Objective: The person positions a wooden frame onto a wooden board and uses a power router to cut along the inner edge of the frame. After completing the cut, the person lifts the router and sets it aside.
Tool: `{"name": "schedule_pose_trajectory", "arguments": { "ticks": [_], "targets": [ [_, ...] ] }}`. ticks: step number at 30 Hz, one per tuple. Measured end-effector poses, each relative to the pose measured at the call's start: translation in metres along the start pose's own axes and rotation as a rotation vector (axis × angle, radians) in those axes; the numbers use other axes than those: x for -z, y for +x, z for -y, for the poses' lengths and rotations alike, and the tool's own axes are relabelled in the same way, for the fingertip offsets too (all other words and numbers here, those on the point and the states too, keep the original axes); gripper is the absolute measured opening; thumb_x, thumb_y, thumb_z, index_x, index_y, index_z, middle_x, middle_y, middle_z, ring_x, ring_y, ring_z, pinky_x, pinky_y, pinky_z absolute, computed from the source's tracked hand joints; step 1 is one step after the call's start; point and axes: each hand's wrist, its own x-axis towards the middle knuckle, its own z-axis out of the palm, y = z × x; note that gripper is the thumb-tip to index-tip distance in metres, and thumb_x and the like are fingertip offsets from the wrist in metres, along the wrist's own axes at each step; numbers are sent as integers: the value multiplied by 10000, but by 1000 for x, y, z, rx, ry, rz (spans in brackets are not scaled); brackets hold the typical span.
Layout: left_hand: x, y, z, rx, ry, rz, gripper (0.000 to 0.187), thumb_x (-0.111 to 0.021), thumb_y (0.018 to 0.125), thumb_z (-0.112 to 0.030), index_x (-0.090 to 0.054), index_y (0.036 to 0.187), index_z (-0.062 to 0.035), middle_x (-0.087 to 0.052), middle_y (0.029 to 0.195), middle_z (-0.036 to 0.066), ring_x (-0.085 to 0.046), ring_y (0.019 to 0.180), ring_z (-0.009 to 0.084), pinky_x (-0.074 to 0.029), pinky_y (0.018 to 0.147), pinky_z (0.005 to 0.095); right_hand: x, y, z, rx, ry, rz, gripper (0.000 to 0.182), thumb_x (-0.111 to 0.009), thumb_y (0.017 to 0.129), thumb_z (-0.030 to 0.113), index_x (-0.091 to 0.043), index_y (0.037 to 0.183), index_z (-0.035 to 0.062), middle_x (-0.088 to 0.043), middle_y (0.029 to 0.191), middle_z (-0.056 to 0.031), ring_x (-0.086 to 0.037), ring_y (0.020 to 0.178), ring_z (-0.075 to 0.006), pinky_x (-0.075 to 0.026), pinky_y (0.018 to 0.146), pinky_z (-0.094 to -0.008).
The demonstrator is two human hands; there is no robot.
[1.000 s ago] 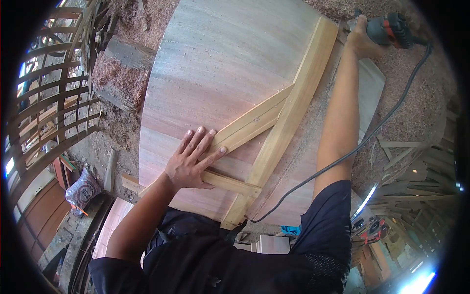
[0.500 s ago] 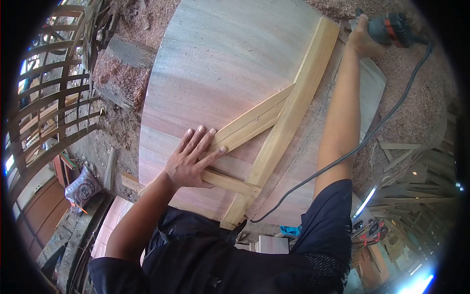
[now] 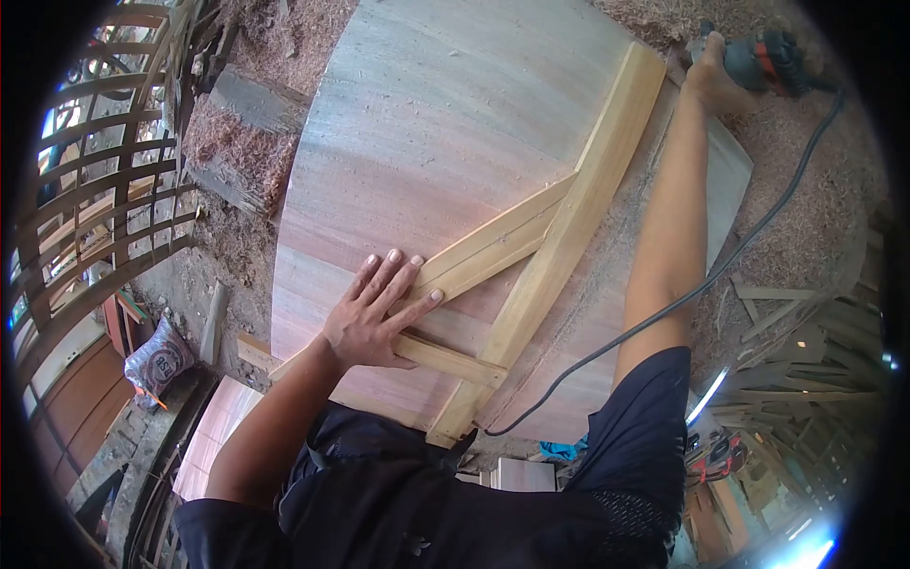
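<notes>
My left hand lies with fingers spread on a wooden triangular guide made of light strips. It presses where the diagonal strip and the short crosspiece come together. The guide's long straight batten runs across a wide pinkish-grey wooden panel. At the far right end of the batten, my right hand grips a dark green corded power tool with a red band. The tool's base and cutting end are hidden, so its exact kind cannot be made out.
A black cord loops from the tool across my right forearm. Wood shavings cover the ground around the panel. Slatted bamboo stands at left, near a stuffed sack. Scrap wood is piled at right.
The whole view has shifted slightly, so panel, guide and tool appear a little farther right and lower. My left hand stays on the guide, and my right hand keeps its grip near the batten's end.
</notes>
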Motion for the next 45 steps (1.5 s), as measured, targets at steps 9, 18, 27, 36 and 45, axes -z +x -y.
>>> {"name": "schedule_pose_trajectory", "arguments": {
  "ticks": [9, 18, 27, 36, 45],
  "targets": [
    [-1, 1, -4, 10, -51, -37, 1209, -943, 456, -562, -520, 1559, -305, -365, 1677, 193, -322, 1560, 416, -224, 1292, 556, 17, 33, 1, 12, -59, -19, 764, -945, 632, 270, -575, 1172, -126, -722, 1067, -201, -746, 948, -315, -586, 908, -404],
    [2, -2, -6, -11, -18, -43, 1207, -938, 515, -562, -471, 1594, -287, -354, 1669, 227, -300, 1559, 448, -200, 1294, 564, 266, 73, 73, -432, -25, 159, 353, -857, 837, 200, -688, 1098, 33, -703, 963, -65, -708, 847, -173, -589, 729, -319],
    [-10, 0, -3, -149, 7, -132, 1245, -954, 561, -523, -378, 1635, -262, -302, 1683, 237, -258, 1565, 463, -205, 1286, 589, 679, -42, 366, -489, -868, 31, 506, -864, 783, 207, -698, 1208, -10, -735, 1089, -106, -696, 940, -239, -554, 887, -380],
    [-19, -1, -1, -155, 150, -183, 1166, -912, 628, -619, -417, 1618, -251, -342, 1649, 273, -298, 1544, 472, -224, 1280, 589, 776, -253, 566, -720, -1020, -97, 637, -898, 753, 159, -648, 1306, -34, -708, 1190, -131, -676, 1061, -234, -503, 1002, -392],
    [-15, -1, -15, -164, 220, -165, 1145, -934, 647, -553, -433, 1605, -175, -455, 1596, 234, -348, 1521, 463, -263, 1282, 565, 724, -241, 472, -952, -575, 900, 667, -876, 614, 305, -664, 1173, 9, -745, 1024, -143, -738, 938, -311, -579, 863, -397]
  ]
}}
